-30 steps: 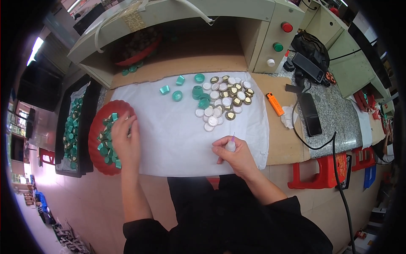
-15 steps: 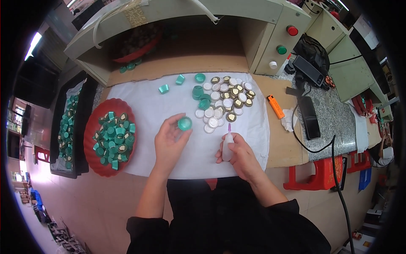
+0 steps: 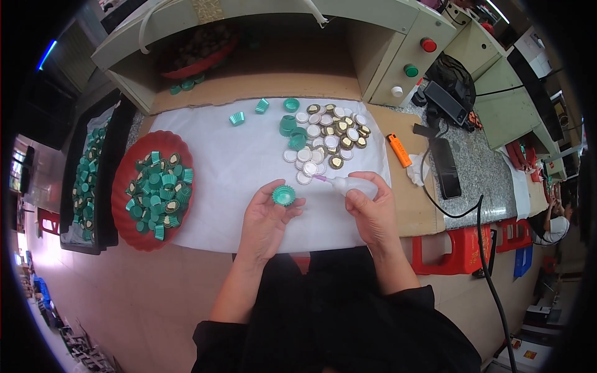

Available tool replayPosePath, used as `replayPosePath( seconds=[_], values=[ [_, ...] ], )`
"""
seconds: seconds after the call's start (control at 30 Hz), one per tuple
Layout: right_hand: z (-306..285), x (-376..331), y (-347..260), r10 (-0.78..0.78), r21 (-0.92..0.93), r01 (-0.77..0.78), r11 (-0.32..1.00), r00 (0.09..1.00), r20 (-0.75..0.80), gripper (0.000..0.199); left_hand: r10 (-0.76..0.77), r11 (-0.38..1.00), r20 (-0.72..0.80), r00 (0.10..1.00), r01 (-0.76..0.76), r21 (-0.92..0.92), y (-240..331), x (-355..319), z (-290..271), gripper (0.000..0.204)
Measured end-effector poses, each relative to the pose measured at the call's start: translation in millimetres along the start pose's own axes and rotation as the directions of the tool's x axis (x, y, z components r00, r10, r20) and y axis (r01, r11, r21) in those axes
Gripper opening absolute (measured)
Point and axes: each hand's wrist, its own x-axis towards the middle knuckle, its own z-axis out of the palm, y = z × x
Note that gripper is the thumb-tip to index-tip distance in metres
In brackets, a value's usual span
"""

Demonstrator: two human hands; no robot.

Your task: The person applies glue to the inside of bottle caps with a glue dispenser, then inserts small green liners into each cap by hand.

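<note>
Between the thumb and fingers of my left hand [image 3: 266, 219] is a small green fluted foil cup [image 3: 284, 196], its hollow facing up. My right hand [image 3: 371, 214] grips a translucent squeeze bottle [image 3: 359, 188] with a thin purple tip. The bottle lies nearly level, its tip pointing left toward the cup but apart from it. Just beyond, on white paper [image 3: 214, 199], spread many round cap-like discs [image 3: 331, 142], some white, some dark-rimmed with a pale gold middle. Several loose green cups [image 3: 288, 125] lie beside the discs and farther back.
Left of the paper stands a red fluted bowl [image 3: 119, 208] full of green cups, with a black tray [image 3: 104, 239] of more beyond it. An orange lighter [image 3: 399, 150] and a black phone [image 3: 446, 168] lie at right near a looping cable. A machine housing [image 3: 379, 68] borders the back.
The bottle has swung from upright to nearly level, its tip now pointing left. My left hand has moved slightly right and nearer me with the cup. The whole view has shifted a little.
</note>
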Motion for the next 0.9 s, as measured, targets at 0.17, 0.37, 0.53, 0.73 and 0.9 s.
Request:
replayPosePath(
  seconds=[0.17,0.37,0.53,0.73,0.9],
  values=[
    [11,4,2,-0.18,-0.035,0.182,0.983,0.983,0.035,0.029,-0.071,0.983,0.066,0.995,0.081,-0.164,-6,2,-4,0.048],
    [21,-1,8,-0.3,-0.241,0.315,0.918,0.949,0.097,0.022,-0.102,0.984,0.004,0.995,0.101,-0.145,-8,5,-5,0.039],
    [22,1,16,-0.556,-0.551,0.642,0.533,0.757,0.344,0.024,-0.101,0.979,-0.003,0.995,0.098,-0.18,-9,5,-5,0.034],
    [25,2,17,-0.579,-0.59,0.688,0.422,0.705,0.409,0.027,-0.109,0.978,-0.002,0.994,0.107,-0.177,-8,5,-4,0.036],
    [25,2,17,-0.574,-0.601,0.687,0.408,0.705,0.416,0.027,-0.107,0.979,0.006,0.994,0.107,-0.176,-7,5,-4,0.036]
  ],
)
